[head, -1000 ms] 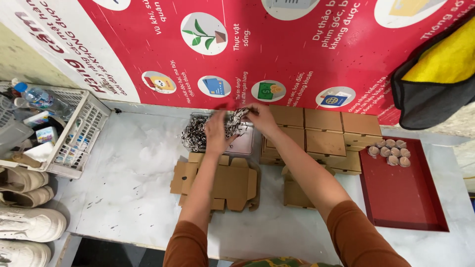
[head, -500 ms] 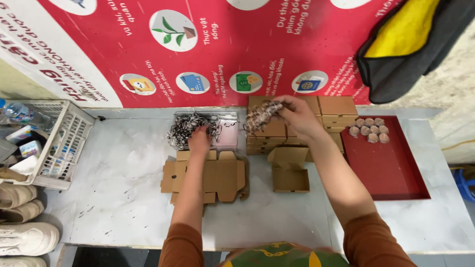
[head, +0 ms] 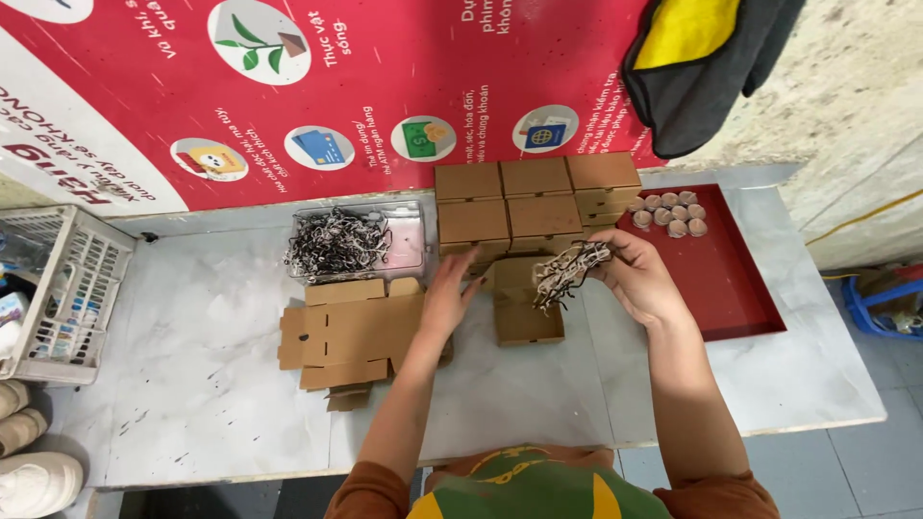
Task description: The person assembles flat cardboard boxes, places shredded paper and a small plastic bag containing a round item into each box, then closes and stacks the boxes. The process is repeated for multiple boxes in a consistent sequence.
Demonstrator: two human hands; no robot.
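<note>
My right hand (head: pixel 639 279) grips a clump of shredded paper filler (head: pixel 567 269) just above an open small cardboard box (head: pixel 524 308) on the marble table (head: pixel 192 384). Fingers spread, my left hand (head: pixel 452 293) reaches toward that box and hovers beside the flat unfolded cardboard blanks (head: pixel 351 332). Behind the blanks, a clear plastic tray (head: pixel 409 245) is filled with more dark and pale filler (head: pixel 336 245).
Closed cardboard boxes (head: pixel 534 192) are stacked against the red poster wall. A red tray (head: pixel 731 279) at the right carries several small round pieces (head: pixel 670 214). A white wire basket (head: pixel 62 288) stands at the left, with shoes (head: pixel 34 461) below. A black and yellow jacket (head: pixel 707 58) hangs above.
My right hand lifted a clump of filler from the tray and carried it down over the open box. My left hand left the tray and moved right toward the box.
</note>
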